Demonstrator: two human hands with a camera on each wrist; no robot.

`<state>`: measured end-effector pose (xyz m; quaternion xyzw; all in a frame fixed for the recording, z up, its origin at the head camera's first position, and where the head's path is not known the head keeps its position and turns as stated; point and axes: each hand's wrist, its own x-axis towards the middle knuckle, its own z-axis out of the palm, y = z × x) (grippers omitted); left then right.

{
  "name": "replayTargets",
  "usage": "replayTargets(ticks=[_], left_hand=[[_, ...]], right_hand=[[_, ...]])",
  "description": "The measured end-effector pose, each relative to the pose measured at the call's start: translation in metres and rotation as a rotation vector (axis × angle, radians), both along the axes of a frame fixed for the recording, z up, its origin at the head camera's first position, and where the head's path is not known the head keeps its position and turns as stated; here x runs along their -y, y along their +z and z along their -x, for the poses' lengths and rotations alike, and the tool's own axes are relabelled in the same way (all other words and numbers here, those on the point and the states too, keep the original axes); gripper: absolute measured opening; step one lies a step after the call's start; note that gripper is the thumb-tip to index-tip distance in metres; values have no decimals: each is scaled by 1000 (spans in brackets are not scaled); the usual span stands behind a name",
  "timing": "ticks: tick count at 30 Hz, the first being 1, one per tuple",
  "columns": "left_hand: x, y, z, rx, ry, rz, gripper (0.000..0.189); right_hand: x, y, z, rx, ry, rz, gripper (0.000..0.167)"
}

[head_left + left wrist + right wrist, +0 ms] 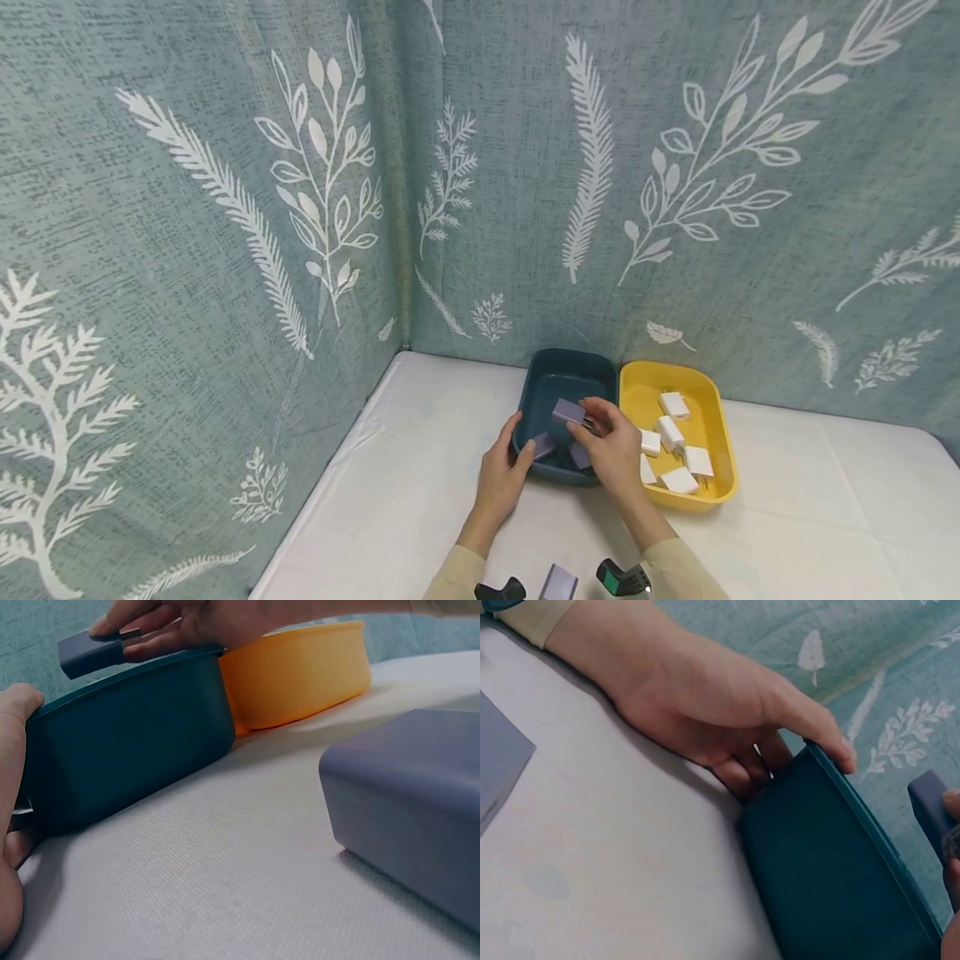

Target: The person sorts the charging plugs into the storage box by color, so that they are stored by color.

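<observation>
My right hand [617,450] pinches a purple charger plug [567,411] between thumb and fingers, above the dark teal bin [558,389]. Its metal prongs [130,634] point back toward the palm in the left wrist view. On the bin's left side, my left hand [501,477] grips the wall; the thumb [829,739] lies over the rim and the other fingers curl against the outside. Inside the bin, near its front, lie purple chargers [542,445], partly covered by the hands.
Right beside the teal bin stands a yellow bin [708,400] holding several white chargers [699,461]. Another purple charger [558,583] sits on the white-covered table [420,433] near its front. A patterned curtain [510,208] hangs behind and to the left.
</observation>
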<state>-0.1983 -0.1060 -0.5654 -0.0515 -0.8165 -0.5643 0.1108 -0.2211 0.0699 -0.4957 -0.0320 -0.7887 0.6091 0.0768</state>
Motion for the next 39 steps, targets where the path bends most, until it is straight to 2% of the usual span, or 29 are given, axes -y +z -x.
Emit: replayTargets(ticks=[5,17,29,30,31,37,39], left_hand=[[0,-1,0,8,6,-2,55],[0,2,-3,-14,-7,-8,55],[-1,1,-3,-15,-4,-23,55],[-1,1,-3,-19,-3,-21,55],[-2,5,-6,-12,0,-29,54],[-3,7,-7,-4,3,-24,54],[-2,2,-4,-13,1,-19,55]], right_hand=[[-1,3,6,20,-1,-6,39],[-3,12,21,-20,4,-71,40],[1,12,31,-145,12,-133,40],[1,12,31,-144,12,-136,40],[1,12,31,-140,10,-140,40],[1,14,31,-99,-3,-162,39],[2,15,33,-103,-5,-160,39]])
